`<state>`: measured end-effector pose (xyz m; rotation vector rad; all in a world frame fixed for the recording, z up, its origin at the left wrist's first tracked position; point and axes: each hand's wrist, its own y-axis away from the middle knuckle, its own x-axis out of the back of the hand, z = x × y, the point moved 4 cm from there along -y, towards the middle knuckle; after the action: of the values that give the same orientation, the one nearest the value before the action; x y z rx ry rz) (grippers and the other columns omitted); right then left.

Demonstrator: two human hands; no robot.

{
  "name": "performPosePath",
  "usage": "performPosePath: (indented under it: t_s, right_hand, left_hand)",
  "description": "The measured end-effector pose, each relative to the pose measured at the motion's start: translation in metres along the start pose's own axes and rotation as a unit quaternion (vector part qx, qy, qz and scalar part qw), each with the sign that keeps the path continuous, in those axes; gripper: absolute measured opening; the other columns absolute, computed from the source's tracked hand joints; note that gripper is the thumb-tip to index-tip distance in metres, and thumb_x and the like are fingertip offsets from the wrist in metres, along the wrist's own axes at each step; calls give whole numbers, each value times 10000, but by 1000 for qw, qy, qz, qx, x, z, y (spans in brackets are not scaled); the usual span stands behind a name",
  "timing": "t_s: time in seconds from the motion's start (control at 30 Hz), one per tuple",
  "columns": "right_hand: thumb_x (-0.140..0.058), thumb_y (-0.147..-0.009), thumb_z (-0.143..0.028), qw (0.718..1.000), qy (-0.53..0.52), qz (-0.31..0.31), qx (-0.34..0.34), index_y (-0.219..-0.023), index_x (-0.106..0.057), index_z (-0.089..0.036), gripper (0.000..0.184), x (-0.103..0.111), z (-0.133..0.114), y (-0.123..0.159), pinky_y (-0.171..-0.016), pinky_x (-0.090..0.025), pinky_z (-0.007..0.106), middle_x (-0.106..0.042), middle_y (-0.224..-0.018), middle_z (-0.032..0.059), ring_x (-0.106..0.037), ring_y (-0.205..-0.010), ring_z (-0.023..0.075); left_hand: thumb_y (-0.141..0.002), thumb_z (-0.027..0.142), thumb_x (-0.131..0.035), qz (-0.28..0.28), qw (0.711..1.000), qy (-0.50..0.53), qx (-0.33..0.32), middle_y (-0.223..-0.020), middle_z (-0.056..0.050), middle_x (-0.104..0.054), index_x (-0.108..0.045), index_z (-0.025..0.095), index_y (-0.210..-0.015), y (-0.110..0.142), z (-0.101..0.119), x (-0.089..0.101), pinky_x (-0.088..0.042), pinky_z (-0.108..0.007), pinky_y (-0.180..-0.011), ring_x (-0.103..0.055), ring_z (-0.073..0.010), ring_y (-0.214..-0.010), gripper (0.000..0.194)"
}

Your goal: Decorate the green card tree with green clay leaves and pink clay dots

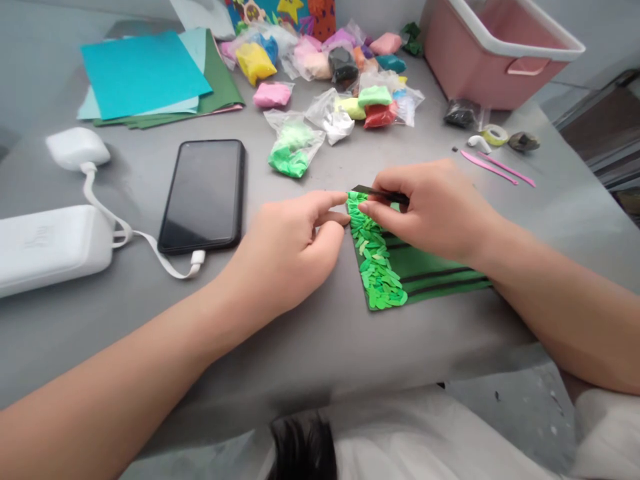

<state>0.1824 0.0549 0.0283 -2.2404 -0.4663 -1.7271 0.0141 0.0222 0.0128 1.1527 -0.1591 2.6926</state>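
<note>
A dark green sheet (435, 267) with black stripes lies on the table, its left edge covered by a band of small bright green clay leaves (377, 263). My right hand (433, 207) grips a black craft knife (380, 193) between thumb and fingers over the band's upper end, the slanted tip pointing left. Its thumb tip rests at the leaves. My left hand (300, 250) lies to the left with fingers reaching to the band's upper left edge; I see nothing held in it. My right hand and forearm hide part of the sheet.
Behind are bagged clays, including a light green pack (293, 150), and a pink bin (480, 60). Coloured sheets (145, 73), a phone (205, 193) and a cabled white power bank (55, 247) lie left. Pink modelling tools (493, 167) and a tape roll (495, 135) lie right.
</note>
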Motion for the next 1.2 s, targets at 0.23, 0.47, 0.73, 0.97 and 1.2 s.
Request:
performPosePath:
  t_s: [0.23,0.47,0.73,0.97,1.2]
  right_hand:
    - [-612,-915,-313,1000,-6,7,2,-743,-605,-194,210,2,0,0,-630,-314,309,-633,-712,16,-450,-620,140]
    - [-606,-924,-316,1000,6,-8,-10,-795,-653,-179,195,2,0,-1,-643,-327,307,-656,-744,29,-472,-642,140]
    - [-591,-921,-347,1000,7,17,-12,-835,-682,-184,206,5,3,0,-662,-346,311,-681,-765,42,-518,-663,159]
    - [-608,-909,-338,1000,-6,25,1,-760,-629,-199,205,5,4,0,-615,-314,309,-647,-709,22,-464,-615,141]
    - [-624,-923,-348,1000,9,15,-26,-797,-683,-209,197,17,5,0,-654,-358,331,-689,-755,40,-570,-684,178]
  left_hand:
    - [-876,219,-462,-4,1000,23,-5,-1089,-37,-824,-730,157,-1285,1,4,3,-564,-308,-856,-751,-227,-941,493]
    - [-882,217,-462,-28,999,29,-13,-1135,-23,-815,-734,156,-1279,3,3,-4,-564,-341,-978,-748,-255,-1093,485]
    - [-863,186,-467,4,999,30,-43,-1156,-39,-810,-732,134,-1281,8,4,-2,-585,-318,-955,-755,-246,-1109,497]
    - [-861,184,-447,-12,998,0,-63,-1159,-50,-808,-731,100,-1274,9,6,-7,-574,-331,-994,-757,-242,-1102,509]
    - [-875,191,-463,6,996,-43,-75,-1116,-46,-818,-718,114,-1278,11,8,-5,-576,-377,-949,-755,-264,-1069,483]
